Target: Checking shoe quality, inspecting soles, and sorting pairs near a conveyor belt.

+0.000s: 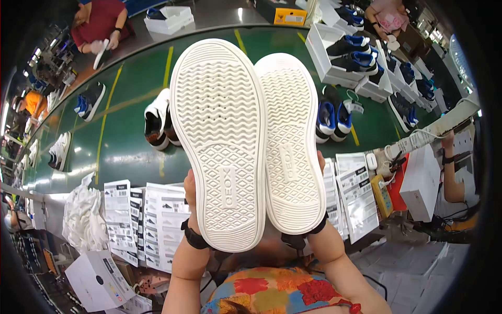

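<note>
Two sneakers fill the middle of the head view, their white patterned soles turned up toward me. The left sneaker (217, 141) looks larger and closer, and the right sneaker (289, 141) stands beside it with the inner edges touching or overlapping. My left hand (190, 194) grips the left sneaker from behind, with only part of the fingers showing at its outer edge. On the right sneaker's outer side, my right hand (321, 161) shows just a fingertip; the rest is hidden behind the sole. The uppers of both sneakers are out of sight.
A green conveyor belt (130, 131) with yellow lines carries white shoes (157, 120) and dark shoes with blue linings (333, 119). Open shoe boxes (334, 68) are stacked at the far right. Label sheets (167, 214) and crumpled white paper (86, 217) line the near edge. Co-workers (102, 23) stand across.
</note>
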The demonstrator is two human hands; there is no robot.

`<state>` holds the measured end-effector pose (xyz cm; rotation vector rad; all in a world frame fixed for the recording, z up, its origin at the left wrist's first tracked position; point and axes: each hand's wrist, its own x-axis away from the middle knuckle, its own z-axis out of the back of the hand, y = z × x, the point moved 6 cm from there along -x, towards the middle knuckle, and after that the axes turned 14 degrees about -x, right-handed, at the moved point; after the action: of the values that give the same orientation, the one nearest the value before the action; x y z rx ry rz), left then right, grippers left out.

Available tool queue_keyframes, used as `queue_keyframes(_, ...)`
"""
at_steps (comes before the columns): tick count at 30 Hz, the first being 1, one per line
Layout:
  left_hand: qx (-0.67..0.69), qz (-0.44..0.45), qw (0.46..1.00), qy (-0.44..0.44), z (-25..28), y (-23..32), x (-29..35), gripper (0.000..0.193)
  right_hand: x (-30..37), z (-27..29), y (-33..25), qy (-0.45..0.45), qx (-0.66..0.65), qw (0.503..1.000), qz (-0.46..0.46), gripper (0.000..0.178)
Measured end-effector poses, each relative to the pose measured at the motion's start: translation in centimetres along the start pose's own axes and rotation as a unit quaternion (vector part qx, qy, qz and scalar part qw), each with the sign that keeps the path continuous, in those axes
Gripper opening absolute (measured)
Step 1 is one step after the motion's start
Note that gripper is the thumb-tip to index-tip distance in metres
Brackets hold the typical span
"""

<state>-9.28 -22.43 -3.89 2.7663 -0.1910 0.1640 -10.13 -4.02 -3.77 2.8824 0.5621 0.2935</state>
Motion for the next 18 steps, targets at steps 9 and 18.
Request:
queue_keyframes(9, -0.124, 0.018, 0.991, 0.042, 5.4, -2.3, 1.6, 0.048, 1.8, 2.5, 1.6, 0.072, 0.001, 0.997, -0.03, 0.082)
queue_keyframes(18, -0.283, 0.008, 0.959, -0.029, -0.8, 1.3, -0.1, 0.054, -0.4, 0.0, -1.5, 0.075, 0.176, 0.977, 0.099, 0.073)
